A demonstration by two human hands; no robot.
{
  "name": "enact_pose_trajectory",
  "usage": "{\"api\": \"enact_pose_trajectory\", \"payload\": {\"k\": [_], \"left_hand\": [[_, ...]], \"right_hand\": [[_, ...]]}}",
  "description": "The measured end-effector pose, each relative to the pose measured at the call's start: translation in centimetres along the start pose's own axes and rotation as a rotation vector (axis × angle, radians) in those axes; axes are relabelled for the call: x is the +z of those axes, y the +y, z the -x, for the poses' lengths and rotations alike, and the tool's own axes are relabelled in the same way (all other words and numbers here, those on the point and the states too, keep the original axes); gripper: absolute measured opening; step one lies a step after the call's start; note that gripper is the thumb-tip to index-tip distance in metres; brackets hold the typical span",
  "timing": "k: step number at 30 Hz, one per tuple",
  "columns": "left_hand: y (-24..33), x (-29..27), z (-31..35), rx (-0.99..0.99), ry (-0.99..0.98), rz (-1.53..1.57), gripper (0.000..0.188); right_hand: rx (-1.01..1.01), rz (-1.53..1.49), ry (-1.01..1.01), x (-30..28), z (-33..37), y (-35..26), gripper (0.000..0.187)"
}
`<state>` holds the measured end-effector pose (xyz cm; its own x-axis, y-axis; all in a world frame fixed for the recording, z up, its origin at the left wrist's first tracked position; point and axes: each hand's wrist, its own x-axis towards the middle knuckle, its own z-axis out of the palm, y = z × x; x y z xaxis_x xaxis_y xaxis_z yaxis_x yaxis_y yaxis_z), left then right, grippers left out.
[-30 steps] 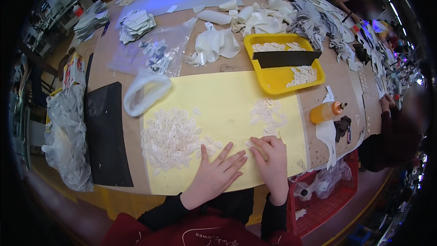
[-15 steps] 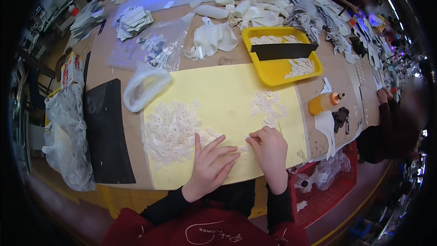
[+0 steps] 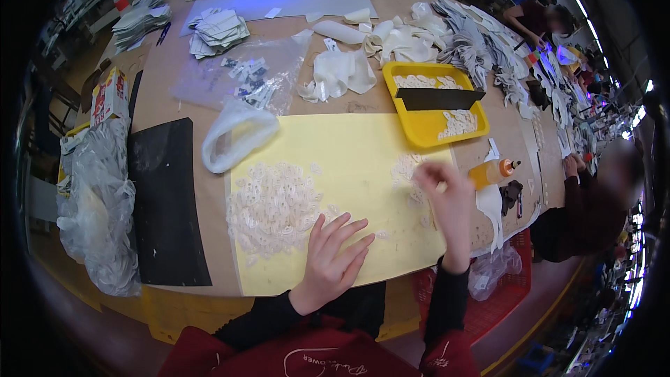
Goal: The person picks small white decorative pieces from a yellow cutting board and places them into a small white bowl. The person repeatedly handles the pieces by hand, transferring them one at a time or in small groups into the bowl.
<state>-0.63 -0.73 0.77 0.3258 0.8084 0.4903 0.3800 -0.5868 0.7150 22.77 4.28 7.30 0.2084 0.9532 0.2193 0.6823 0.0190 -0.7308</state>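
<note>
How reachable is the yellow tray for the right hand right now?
Likely yes. The right hand is over the yellow sheet, just on the near side of the yellow tray, with only small flat pieces between them. The black strip lies across the tray, but the tray's near section looks open.

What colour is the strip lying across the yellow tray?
Black; the strip shows best in the head view.

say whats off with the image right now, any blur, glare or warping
In the head view, the right hand looks slightly soft, perhaps from motion, while the left hand looks crisper; also in the head view, blue light tints the pale sheet, ceiling lights glare at upper right, and the table bows along its near edge.
</note>
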Motion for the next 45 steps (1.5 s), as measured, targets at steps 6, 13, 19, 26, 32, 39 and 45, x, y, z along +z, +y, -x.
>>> {"api": "enact_pose_trajectory", "payload": {"k": [6,13,19,26,32,39,45], "left_hand": [[-0.2,0.0,-0.3,0.028,0.003,-0.022,0.028],[-1.1,0.3,0.3,0.002,-0.117,0.027,0.026],[0.2,0.8,-0.8,0.109,-0.44,-0.203,0.04],[0.0,0.7,-0.7,0.099,-0.465,-0.216,0.037],[-0.3,0.5,-0.6,0.047,-0.373,-0.14,0.03],[-0.5,0.5,-0.5,0.051,-0.407,-0.12,0.031],[-0.1,0.6,-0.7,0.092,-0.468,-0.19,0.037]], "right_hand": [[-0.041,-0.058,0.152,-3.3,-16.4,2.6,0.025],[-0.009,-0.104,0.319,-3.1,-9.1,5.2,0.023],[0.112,0.221,0.124,-0.8,7.4,3.1,0.014],[0.078,0.161,0.147,0.9,8.6,3.5,0.017],[0.183,-0.13,0.094,2.8,7.8,2.6,0.018],[0.149,-0.042,0.051,1.2,8.1,1.8,0.017],[0.031,-0.009,-0.067,3.6,8.9,1.6,0.014]]}}
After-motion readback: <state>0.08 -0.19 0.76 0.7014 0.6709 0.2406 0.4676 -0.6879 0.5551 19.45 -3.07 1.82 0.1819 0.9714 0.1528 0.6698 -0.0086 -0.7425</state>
